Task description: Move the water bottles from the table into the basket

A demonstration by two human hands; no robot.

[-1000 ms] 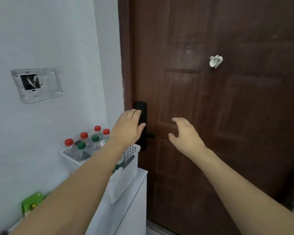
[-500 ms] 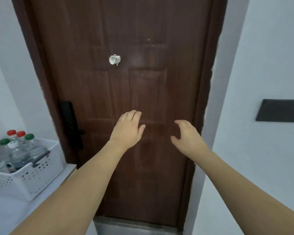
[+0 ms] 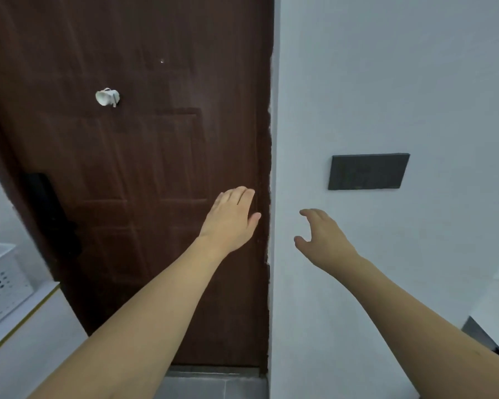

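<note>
Only a corner of the white perforated basket (image 3: 0,280) shows at the far left edge, standing on a white cabinet top (image 3: 20,315). No water bottles are visible in this view. My left hand (image 3: 231,218) is held out in front of the brown door, fingers straight and together, holding nothing. To its right, my right hand (image 3: 321,239) hangs in front of the white wall with fingers loosely curled and apart, also empty. Both hands are far to the right of the basket.
A dark brown door (image 3: 133,174) with a black lock handle (image 3: 49,208) and a small white hook (image 3: 107,97) fills the left half. A white wall (image 3: 386,82) with a black panel (image 3: 368,171) is on the right. Grey floor tiles (image 3: 213,384) lie below.
The view has swung to the right: the basket with its bottles slid almost out of the left edge and the white wall with the black panel came in. Both hands stay empty and raised.
</note>
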